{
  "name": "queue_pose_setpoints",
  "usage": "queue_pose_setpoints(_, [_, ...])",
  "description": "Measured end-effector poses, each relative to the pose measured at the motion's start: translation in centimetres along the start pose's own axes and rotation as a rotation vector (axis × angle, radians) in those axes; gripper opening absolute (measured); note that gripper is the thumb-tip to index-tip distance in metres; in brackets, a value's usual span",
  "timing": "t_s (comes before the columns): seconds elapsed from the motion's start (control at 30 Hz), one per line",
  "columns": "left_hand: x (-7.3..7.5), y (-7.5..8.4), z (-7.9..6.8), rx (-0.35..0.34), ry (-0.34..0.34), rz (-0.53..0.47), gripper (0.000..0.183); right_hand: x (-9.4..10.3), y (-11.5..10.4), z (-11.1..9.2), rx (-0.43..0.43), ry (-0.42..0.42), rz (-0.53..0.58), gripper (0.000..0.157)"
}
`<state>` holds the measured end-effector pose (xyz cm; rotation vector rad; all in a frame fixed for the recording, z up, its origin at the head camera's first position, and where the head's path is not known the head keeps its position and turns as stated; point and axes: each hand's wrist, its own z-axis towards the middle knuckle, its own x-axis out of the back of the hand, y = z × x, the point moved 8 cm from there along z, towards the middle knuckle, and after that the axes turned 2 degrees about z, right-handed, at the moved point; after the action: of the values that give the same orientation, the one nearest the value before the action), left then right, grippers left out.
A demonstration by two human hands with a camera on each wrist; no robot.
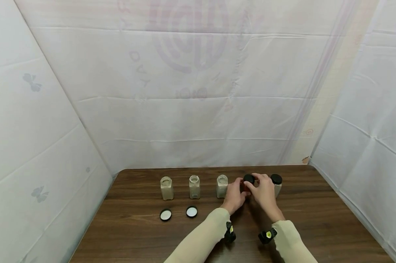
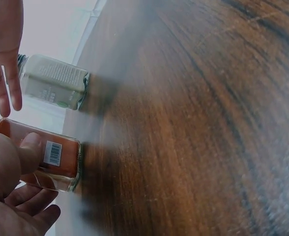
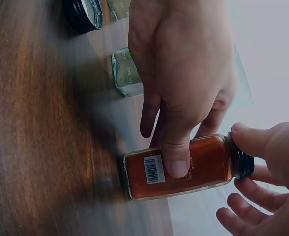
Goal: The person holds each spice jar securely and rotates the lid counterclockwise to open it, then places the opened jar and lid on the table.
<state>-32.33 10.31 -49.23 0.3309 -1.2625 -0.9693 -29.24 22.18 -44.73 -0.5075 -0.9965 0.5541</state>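
Note:
My left hand holds a glass jar of orange-red powder around its body, the thumb pressed near a white barcode label. With thumb and fingers, my right hand pinches the black lid on top of that jar. In the wrist views the jar stands upright at the tabletop. Just right of my right hand is a jar of pale contents with a black lid, partly covered by the hand. Close to the left hand's other side stands a lidless jar of pale powder.
Two more lidless jars, a middle one and a far-left one, stand in the same row. Before them lie two upturned black lids, one left and one right. A white sheet wall rises behind the brown table.

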Motion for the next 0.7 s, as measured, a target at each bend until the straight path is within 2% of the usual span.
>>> queue_pose_setpoints(0.37, [0.00, 0.04, 0.13, 0.006, -0.015, 0.018, 0.039, -0.03, 0.26, 0.08, -0.068, -0.033, 0.032, 0.046])
queue_pose_setpoints(0.7, [-0.38, -0.12, -0.09, 0.009, -0.033, 0.060, 0.039, -0.33, 0.38, 0.03, -0.065, -0.038, 0.029, 0.044])
